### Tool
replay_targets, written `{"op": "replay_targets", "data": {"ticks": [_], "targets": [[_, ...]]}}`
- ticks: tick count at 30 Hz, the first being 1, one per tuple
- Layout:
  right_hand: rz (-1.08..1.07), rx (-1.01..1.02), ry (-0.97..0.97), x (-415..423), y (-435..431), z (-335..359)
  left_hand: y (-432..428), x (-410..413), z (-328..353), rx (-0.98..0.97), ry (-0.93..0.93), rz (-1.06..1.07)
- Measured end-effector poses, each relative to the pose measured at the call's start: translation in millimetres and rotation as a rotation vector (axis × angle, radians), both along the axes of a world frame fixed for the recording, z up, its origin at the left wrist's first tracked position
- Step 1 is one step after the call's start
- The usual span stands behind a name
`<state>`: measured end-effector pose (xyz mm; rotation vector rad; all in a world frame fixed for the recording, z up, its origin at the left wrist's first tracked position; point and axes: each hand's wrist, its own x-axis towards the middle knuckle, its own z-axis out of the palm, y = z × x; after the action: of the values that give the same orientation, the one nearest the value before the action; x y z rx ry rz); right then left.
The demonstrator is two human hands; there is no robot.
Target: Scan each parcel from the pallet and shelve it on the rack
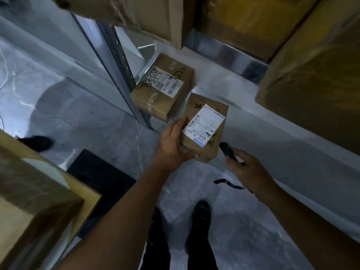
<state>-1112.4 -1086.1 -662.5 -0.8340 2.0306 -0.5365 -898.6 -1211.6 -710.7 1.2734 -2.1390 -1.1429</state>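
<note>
Two parcels logged, by the rack shelf (253, 121). Larger: taped carton (162, 86), flat on the shelf against its upright, label up, apparently already shelved. Smaller: kraft parcel (204, 127), just beside the carton at the shelf edge, label up, probably for scanning; left hand (175, 143) clasps its near corner. Right hand (247, 168), beside it, grips a dark scanner (227, 150).

Beside the taped box (162, 87) lying on the bottom shelf (263, 121), we see bare shelf to its right, wide enough for a hand. Left of that box the metal upright (116, 75) closes the way. Above it large cartons (152, 16) overhang, and another big carton (315, 78) blocks the far right.
</note>
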Motion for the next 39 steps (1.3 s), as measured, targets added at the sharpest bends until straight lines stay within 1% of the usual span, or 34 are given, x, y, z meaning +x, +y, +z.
{"op": "replay_targets", "data": {"ticks": [5,8,10,13,15,19,24,26,30,32,36,39], "targets": [[-0.015,0.004,-0.031,-12,-33,-31,-29,-14,-31,-0.117,-0.066,-0.022],[-0.025,0.001,-0.099,-14,-47,-38,-33,-20,-47,-0.193,-0.099,0.012],[-0.021,-0.019,-0.126,-13,-54,-38,-34,-22,-55,-0.279,-0.11,0.042],[-0.01,-0.027,-0.145,-10,-61,-40,-28,-28,-63,-0.431,-0.182,0.064],[-0.001,-0.038,-0.146,-8,-64,-41,-18,-31,-68,-0.474,-0.202,0.08],[-0.013,-0.05,-0.161,-10,-70,-40,1,-36,-80,-0.477,-0.219,0.009],[-0.008,-0.048,-0.118,-18,-79,-34,-12,-50,-83,-0.466,-0.306,-0.023],[-0.003,-0.078,-0.099,-23,-82,-30,-20,-57,-80,-0.457,-0.373,-0.047],[-0.065,-0.133,-0.092,-37,-78,-24,-35,-75,-74,-0.387,-0.52,-0.081],[-0.043,-0.139,-0.084,-42,-72,-24,-38,-81,-71,-0.35,-0.563,-0.083],[-0.006,-0.11,-0.008,-45,-61,-21,-35,-82,-60,-0.288,-0.58,-0.091],[-0.026,-0.102,0.024,-40,-52,-10,-28,-74,-45,-0.272,-0.569,-0.077]]}}
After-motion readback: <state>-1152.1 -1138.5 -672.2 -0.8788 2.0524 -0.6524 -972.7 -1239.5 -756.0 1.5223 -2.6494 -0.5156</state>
